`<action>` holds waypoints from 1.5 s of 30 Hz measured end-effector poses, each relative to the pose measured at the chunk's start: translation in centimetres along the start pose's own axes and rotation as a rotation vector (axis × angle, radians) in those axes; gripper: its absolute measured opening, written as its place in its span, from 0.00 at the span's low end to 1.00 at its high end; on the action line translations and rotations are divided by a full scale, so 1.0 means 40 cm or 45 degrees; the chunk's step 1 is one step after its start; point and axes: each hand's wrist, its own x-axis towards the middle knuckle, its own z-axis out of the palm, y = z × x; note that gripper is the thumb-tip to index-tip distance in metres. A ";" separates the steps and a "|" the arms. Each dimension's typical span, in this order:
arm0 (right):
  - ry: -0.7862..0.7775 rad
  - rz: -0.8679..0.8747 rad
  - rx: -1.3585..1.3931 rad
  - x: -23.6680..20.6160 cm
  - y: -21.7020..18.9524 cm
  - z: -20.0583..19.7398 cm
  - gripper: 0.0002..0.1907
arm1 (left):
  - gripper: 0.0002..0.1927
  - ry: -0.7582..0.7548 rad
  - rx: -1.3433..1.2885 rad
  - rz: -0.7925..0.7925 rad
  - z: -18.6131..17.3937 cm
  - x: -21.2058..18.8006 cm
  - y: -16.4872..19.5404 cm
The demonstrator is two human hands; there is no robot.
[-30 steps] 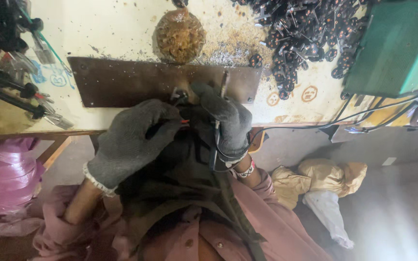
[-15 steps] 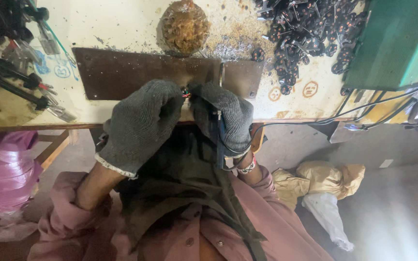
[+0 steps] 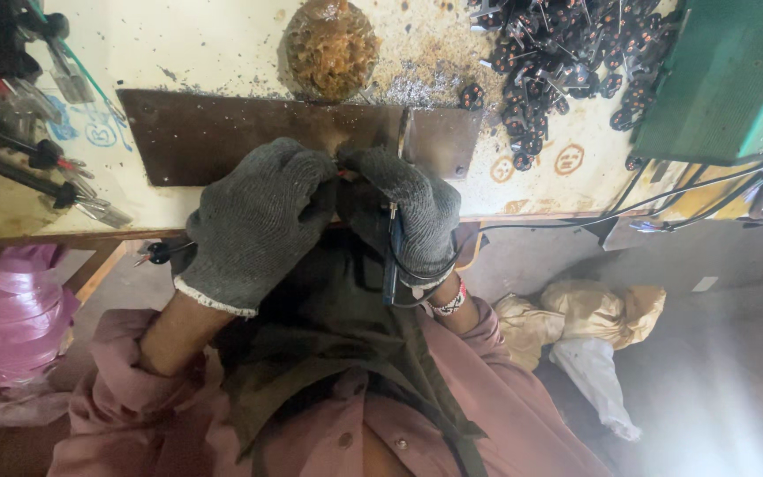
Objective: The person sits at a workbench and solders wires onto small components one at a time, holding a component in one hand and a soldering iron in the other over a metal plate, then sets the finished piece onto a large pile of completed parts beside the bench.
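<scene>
Both my hands wear grey knit gloves and meet fingertip to fingertip over the front edge of a dark brown metal plate. My left hand is curled, pinching a small part that is mostly hidden by the fingers. My right hand grips a thin blue-handled tool, its handle pointing back toward my body with a black cable looping off it. The tool's tip is hidden where the two hands meet.
A round brown crusted ball sits behind the plate among metal specks. A pile of small dark parts lies at the back right beside a green box. Hand tools lie left. A pink bag and tan sacks are below.
Both hands have moved forward from the table's edge onto the front of the brown plate and drawn closer together. The tool stays in my right hand.
</scene>
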 end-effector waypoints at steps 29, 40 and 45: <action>0.001 -0.419 0.115 -0.061 0.092 -0.020 0.15 | 0.09 -0.014 0.114 0.000 0.002 0.015 0.015; -0.092 -0.336 0.066 -0.124 0.145 -0.025 0.18 | 0.05 -0.050 0.115 0.055 0.002 0.011 0.000; -0.046 -0.272 0.017 -0.110 0.122 -0.014 0.16 | 0.07 -0.014 0.094 0.083 0.000 0.011 0.001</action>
